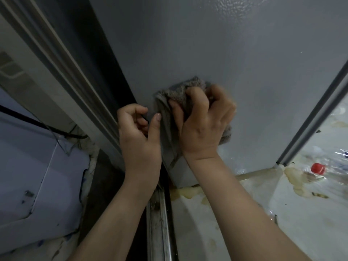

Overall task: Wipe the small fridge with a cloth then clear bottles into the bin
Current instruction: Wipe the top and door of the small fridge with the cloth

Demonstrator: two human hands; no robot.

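A crumpled grey terry cloth is gripped in the right hand, whose fingers are curled tightly over it and press it flat against the grey textured side panel of the small fridge. The left hand is held just beside the cloth's hanging edge, loosely half-curled, with nothing seen to be held. To the right, a stained white floor is noted, on which a clear plastic bottle with a red cap is lying.
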